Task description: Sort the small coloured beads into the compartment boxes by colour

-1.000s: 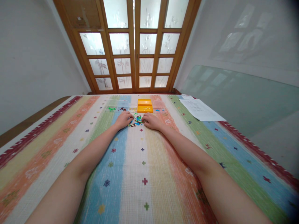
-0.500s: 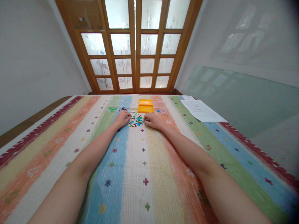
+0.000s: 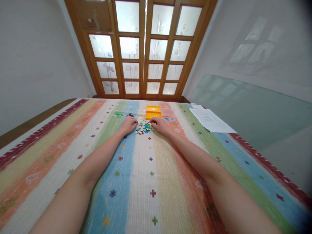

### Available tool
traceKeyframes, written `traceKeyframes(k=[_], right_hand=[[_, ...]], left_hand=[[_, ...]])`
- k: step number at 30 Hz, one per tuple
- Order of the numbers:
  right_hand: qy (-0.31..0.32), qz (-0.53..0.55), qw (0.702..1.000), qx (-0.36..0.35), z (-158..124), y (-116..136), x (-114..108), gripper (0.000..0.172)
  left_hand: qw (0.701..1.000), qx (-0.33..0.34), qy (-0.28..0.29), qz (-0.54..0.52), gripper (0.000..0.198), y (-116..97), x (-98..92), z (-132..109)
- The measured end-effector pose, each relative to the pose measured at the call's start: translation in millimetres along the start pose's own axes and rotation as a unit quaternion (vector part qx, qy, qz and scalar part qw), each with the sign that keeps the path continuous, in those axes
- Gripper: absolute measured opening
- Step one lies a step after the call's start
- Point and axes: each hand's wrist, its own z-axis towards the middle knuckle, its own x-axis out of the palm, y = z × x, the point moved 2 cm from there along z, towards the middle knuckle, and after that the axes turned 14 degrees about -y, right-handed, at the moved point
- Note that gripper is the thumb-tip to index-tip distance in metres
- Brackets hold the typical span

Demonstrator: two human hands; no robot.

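A loose pile of small green, blue, brown and pale pieces lies on the striped tablecloth between my hands. My left hand rests at the pile's left edge, its fingers curled together. At the right edge is my right hand, thumb and fingers drawn together over the pieces. Whatever either hand pinches is too small to make out. Just beyond stands an orange-yellow box with a few pale bits in its front part. Clear trays flank it: green pieces and dark brown pieces on the left, blue pieces on the right.
Printed paper sheets lie at the right of the table. The striped tablecloth covers the table up to its far edge. Behind stand wooden doors with frosted panes, and a pale glass panel leans on the right.
The view has tilted slightly. My right fingertips have moved a little away from me along the pile's right side. My left hand has stayed almost in place.
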Motion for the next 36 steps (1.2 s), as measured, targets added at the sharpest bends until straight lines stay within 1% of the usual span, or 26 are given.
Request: traceKeyframes(k=[3,5,7,11,14,15,16,18,20,22,24,27,30,33,36], right_hand=[[-0.002,0.010,0.999,0.036,17.9,-6.1,15.9,0.017],[-0.019,0.009,0.997,0.077,30.9,-8.4,26.6,0.018],[-0.038,-0.001,0.994,0.098,42.0,-7.2,35.4,0.019],[-0.056,-0.019,0.996,0.068,54.2,4.2,46.2,0.019],[-0.061,-0.021,0.996,0.057,58.1,10.7,51.9,0.037],[-0.063,-0.023,0.996,0.058,59.5,11.1,53.8,0.039],[-0.065,-0.026,0.996,0.060,61.1,10.6,55.6,0.036],[-0.072,-0.035,0.994,0.072,64.2,6.5,58.0,0.024],[-0.077,-0.045,0.993,0.082,65.5,-0.2,57.5,0.023],[-0.077,-0.051,0.992,0.081,62.4,-7.1,52.8,0.025],[-0.072,-0.053,0.994,0.070,53.7,-12.4,44.4,0.024],[-0.047,-0.049,0.997,0.046,31.9,-16.5,28.6,0.022],[-0.026,-0.051,0.998,0.027,9.0,-18.1,15.2,0.022],[-0.044,-0.068,0.997,0.020,-4.0,-18.9,8.5,0.022],[-0.053,-0.080,0.995,0.001,-6.6,-16.9,9.5,0.022]], left_hand=[[1.000,0.005,0.000,-0.003,0.024,-0.8,-0.5,-0.2],[1.000,0.008,0.001,-0.004,0.024,-1.6,-1.3,0.0],[1.000,0.006,0.004,-0.003,0.023,-2.5,-2.1,0.3],[1.000,0.003,0.009,-0.006,0.023,-3.9,-3.0,0.5],[1.000,0.005,0.011,-0.011,0.023,-4.1,-3.1,0.8],[1.000,0.006,0.011,-0.011,0.023,-4.1,-3.1,0.9],[1.000,0.006,0.013,-0.011,0.024,-4.1,-3.1,1.1],[1.000,0.006,0.014,-0.009,0.024,-4.2,-3.1,1.3],[1.000,0.009,0.014,-0.008,0.025,-4.7,-3.2,1.2],[1.000,0.013,0.014,-0.008,0.025,-5.8,-3.2,1.2],[1.000,0.013,0.017,-0.007,0.024,-7.5,-3.0,1.2],[1.000,0.021,0.019,-0.011,0.024,-12.9,-1.8,1.8],[0.999,0.037,0.027,-0.022,0.025,-22.5,1.3,1.6],[0.998,0.041,0.037,-0.026,0.025,-33.9,5.3,-0.1],[0.998,0.047,0.037,-0.025,0.029,-43.1,8.5,-2.3]])
